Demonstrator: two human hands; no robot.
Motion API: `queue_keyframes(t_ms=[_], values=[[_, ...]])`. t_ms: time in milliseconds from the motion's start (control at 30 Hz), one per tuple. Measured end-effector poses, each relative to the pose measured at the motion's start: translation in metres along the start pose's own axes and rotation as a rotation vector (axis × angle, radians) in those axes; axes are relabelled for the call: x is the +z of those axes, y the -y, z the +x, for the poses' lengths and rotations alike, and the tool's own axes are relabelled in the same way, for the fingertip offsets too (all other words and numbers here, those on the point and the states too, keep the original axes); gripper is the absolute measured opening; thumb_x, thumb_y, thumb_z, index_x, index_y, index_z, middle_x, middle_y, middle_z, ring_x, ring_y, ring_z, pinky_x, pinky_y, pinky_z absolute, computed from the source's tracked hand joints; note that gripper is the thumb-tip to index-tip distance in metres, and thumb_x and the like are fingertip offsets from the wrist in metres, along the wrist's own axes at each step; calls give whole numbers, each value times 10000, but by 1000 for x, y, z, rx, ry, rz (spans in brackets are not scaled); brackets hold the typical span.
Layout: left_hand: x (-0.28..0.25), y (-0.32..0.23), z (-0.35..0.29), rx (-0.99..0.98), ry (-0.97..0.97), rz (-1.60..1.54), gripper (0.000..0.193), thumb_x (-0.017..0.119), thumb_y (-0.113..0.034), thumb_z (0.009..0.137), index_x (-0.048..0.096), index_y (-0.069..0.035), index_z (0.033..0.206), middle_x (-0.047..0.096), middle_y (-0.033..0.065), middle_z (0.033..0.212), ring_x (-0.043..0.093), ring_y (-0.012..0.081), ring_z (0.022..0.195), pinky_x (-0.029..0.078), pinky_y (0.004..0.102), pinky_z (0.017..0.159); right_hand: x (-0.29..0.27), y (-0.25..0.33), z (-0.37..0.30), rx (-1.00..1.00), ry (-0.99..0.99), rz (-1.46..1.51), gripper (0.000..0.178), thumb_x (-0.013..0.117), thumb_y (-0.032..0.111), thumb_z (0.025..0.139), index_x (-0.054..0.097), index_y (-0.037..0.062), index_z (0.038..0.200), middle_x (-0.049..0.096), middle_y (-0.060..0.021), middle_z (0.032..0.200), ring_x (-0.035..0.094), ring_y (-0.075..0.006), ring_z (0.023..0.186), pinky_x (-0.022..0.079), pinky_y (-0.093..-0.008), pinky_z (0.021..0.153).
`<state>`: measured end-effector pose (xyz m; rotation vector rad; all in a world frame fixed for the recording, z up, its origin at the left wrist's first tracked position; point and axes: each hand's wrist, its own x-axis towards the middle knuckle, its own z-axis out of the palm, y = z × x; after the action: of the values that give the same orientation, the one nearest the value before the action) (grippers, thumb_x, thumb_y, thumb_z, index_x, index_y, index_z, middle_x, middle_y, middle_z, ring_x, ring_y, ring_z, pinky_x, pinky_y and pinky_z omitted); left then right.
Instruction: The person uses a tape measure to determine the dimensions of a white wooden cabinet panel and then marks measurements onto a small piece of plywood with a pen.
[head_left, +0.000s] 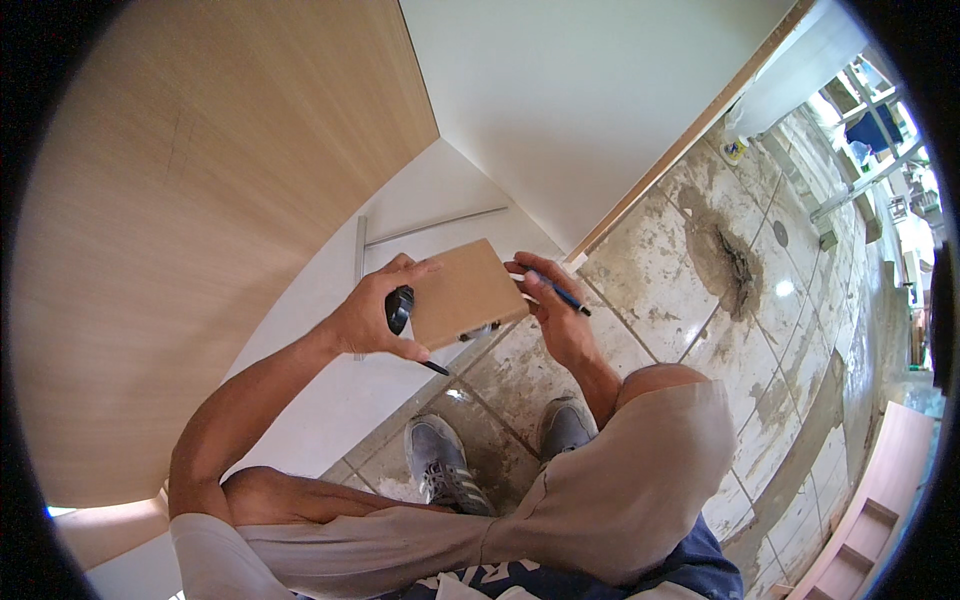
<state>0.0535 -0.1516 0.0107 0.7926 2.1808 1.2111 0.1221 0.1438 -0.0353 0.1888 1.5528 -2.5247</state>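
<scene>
Small brown board (470,290): raised between the 2 hands, above the lap; all clock positions are taken from its centre.
Handling: judged light and stiff, its flat faces perhaps slightly slippery; the 9 and 3 o'clock edges offer the surest hold.
Left hand (372,315): gripping the board's 9 o'clock end, thumb low and fingers high; a black rounded object (400,309) sits within the grasp.
Left arm: elbow bent, forearm entering from 8 o'clock.
Right hand (562,325): curled around a blue pen (556,289), fingertips at the 3 o'clock edge; their pressure cannot be told.
Right arm: forearm rising from 4 o'clock, beside the knee.
Metallic piece (480,332): partly hidden at 6 o'clock, kind unclear.
Surroundings: metal strip (435,228) at 11 o'clock, wood-grain panel (220,200) at 10, white panel (600,110) at 1.
</scene>
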Motion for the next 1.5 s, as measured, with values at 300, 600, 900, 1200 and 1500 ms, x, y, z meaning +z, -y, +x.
queue_keyframes(t_ms=[300,600,900,1200,1500], values=[[42,12,-24,-182,-63,541,1214,939,-444,491,438,-190,1568,70,450,1587,486,551,1348,483,527,1067,-1,-50,-3,-122,38,-368,394,574,184,1070,539,4,1419,683,-137,1290,630,-213,1179,489,-350,1013],[54,27,-35,-253,-102,540,1297,989,-468,484,378,-203,1598,91,490,1554,470,583,1342,499,523,1047,12,-52,-28,-318,104,-616,261,639,162,1028,681,-9,1221,713,-193,1045,680,-263,951,535,-385,811],[52,29,-34,-252,-93,553,1270,987,-447,485,398,-257,1593,114,474,1563,612,554,1174,551,512,956,36,-49,-21,-486,372,-815,161,709,23,895,657,3,1046,662,-154,905,646,-335,831,523,-427,723],[51,28,-34,-263,-66,602,1233,949,-536,525,397,-266,1595,109,481,1559,679,539,1030,572,511,902,35,-60,-12,-536,475,-816,204,714,4,845,672,7,1044,675,-162,941,645,-375,867,526,-455,740],[52,31,-34,-233,-75,625,1253,953,-541,523,376,-270,1602,110,485,1550,692,531,974,580,515,892,35,-64,-14,-479,459,-824,180,726,12,832,700,13,1010,695,-152,937,652,-356,865,534,-445,746]])
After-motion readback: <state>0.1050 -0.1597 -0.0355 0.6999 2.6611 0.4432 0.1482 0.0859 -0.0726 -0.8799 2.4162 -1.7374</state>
